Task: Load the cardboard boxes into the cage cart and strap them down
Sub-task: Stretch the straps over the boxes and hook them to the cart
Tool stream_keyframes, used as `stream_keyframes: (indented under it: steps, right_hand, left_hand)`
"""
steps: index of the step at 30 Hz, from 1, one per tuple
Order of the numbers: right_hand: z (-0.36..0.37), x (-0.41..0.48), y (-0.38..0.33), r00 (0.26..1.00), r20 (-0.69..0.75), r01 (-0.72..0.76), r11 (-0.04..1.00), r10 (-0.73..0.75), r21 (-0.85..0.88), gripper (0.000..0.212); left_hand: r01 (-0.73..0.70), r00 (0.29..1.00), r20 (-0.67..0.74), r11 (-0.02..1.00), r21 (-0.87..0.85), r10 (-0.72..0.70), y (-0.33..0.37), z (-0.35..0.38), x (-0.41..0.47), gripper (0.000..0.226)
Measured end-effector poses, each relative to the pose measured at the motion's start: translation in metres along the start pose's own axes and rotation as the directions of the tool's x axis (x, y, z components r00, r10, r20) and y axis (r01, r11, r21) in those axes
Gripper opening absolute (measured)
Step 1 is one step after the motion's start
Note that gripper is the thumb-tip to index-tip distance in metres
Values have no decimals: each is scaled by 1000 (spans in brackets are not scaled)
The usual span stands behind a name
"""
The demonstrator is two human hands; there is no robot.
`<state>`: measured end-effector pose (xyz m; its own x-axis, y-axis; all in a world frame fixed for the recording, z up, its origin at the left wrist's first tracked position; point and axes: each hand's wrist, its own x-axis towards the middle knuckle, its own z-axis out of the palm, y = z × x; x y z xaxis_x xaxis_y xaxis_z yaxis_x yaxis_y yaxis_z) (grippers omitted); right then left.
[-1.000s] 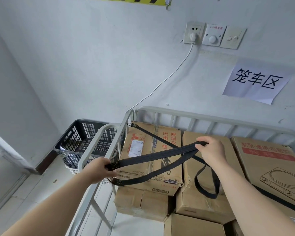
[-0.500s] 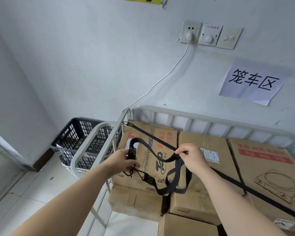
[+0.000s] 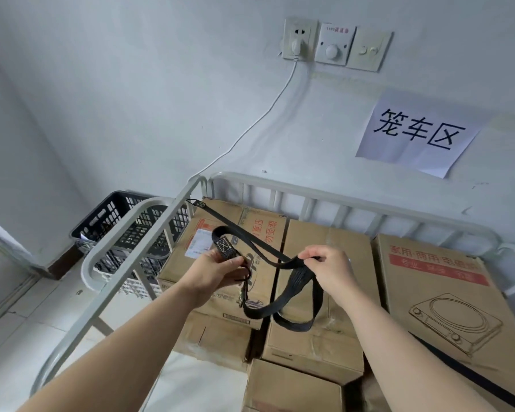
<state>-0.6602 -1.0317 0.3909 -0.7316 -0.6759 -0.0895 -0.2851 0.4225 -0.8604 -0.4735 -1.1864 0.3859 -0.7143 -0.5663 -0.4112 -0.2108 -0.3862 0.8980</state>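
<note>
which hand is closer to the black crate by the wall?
Left. The left hand is just right of the black crate; the right hand is farther right, over the boxes.

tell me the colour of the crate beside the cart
It's a black slotted plastic crate, head view.

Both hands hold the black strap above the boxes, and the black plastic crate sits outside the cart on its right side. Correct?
No. The head view shows the black plastic crate outside the cage cart on its left side. The rest holds: the left hand and right hand both hold the black strap above the cardboard boxes.
</note>
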Motion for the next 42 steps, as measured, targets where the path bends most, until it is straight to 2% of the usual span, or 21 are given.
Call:
stream_keyframes:
  steps: [3,5,6,9,11,14,17,20,25,28,30,32,36,37,39,42]
  right_hand:
    - [-15,-1,11,999,-32,-22,999,23,31,31]
    - [-25,-1,18,999,-43,-26,999,28,38,31]
    - [-30,-1,20,998,-46,-31,999,33,33,30]
    - [-41,0,25,997,-58,-52,999,52,3,27]
    - [-44,1,29,997,-50,-65,998,65,-5,26]
    - [-43,0,33,998,-34,-59,998,60,10,27]
    - [-41,-3,32,998,-13,-66,998,66,18,27]
    - [-40,-3,33,997,-20,-68,997,68,34,29]
    - [-42,0,37,995,-54,-88,995,90,46,26]
    - [-41,2,41,994,-66,-88,996,90,26,25]
    - [-37,3,43,996,-48,-79,997,80,7,30]
    - [-32,3,44,997,-32,-69,998,68,-15,32]
    - [-23,6,42,996,-57,-74,996,71,-58,31]
    - [-21,8,42,996,-61,-71,995,67,-64,32]
    - [-19,11,42,996,-67,-71,995,66,-75,34]
    - [-16,17,38,996,-70,-56,990,47,-132,33]
  left_hand:
    - [-33,995,-88,998,52,38,-9,17,2,13]
    - [-8,986,-165,985,170,36,-13,25,3,12]
    - [28,981,-193,985,169,5,-14,28,4,12]
    - [131,970,-199,991,-36,-136,-19,31,5,18]
    - [147,976,-151,985,-85,-159,-20,35,5,19]
    - [129,976,-152,975,-183,-158,-23,41,5,19]
    - [146,984,-20,870,-470,-176,-25,45,6,26]
    - [195,979,64,792,-579,-195,-27,46,7,24]
    - [234,964,-23,890,-392,-264,-32,38,9,35]
    - [234,969,-14,931,-281,-248,-26,36,-1,25]
    - [232,969,-76,972,-28,-234,-26,31,-4,24]
    - [219,967,-177,954,204,-184,-30,23,-4,40]
    - [250,945,-283,918,307,-162,-38,-1,-6,88]
    - [256,934,-326,910,325,-146,-40,-7,-7,90]
    - [256,915,-396,865,432,-73,-47,-24,-10,76]
    - [278,906,-423,764,582,-7,-59,-49,-20,61]
